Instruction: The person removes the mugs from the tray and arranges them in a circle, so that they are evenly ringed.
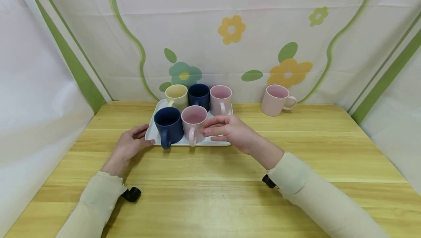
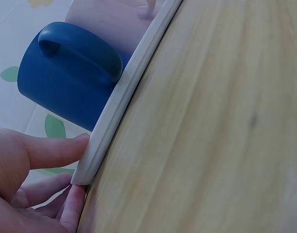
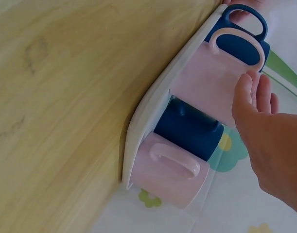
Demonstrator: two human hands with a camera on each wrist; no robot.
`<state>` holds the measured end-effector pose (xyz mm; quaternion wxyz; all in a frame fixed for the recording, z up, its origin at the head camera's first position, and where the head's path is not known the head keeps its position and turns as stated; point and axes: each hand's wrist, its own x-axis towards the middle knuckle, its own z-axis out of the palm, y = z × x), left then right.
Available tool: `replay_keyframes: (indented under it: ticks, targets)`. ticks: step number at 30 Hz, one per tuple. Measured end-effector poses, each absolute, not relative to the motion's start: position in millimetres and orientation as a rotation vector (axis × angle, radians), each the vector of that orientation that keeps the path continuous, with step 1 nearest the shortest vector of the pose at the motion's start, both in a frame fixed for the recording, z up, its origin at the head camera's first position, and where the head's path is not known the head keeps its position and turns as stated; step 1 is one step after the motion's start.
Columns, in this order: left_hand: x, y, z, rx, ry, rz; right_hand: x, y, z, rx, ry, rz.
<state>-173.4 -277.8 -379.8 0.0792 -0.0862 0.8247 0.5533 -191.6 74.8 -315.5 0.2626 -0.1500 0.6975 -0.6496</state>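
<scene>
A white tray (image 1: 210,142) bears a back row of a yellow mug (image 1: 177,97), a navy mug (image 1: 199,97) and a pink mug (image 1: 221,101). In front stand another navy mug (image 1: 169,124) and another pink mug (image 1: 194,121), handles toward me. My left hand (image 1: 129,143) grips the tray's front left corner; in the left wrist view its thumb (image 2: 61,150) lies at the rim, with fingertips at the corner's underside. My right hand (image 1: 231,132) reaches over the tray's front right part, fingers loosely extended, fingertips right at the front pink mug's right side.
A lone pink mug (image 1: 274,101) stands on the wooden table (image 1: 210,197) to the right of the tray, handle to the right. Behind the table hangs a white cloth (image 1: 197,29) with printed flowers, and more cloth hangs at both sides.
</scene>
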Motion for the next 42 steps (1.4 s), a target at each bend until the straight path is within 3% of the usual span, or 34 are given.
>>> replay_keyframes:
  ticks: [42]
  targets:
    - [-175.6, -278.9, -379.8, -0.248, 2.479, 1.614, -190.7, 46.5, -332.5, -0.297, 1.895, -1.653]
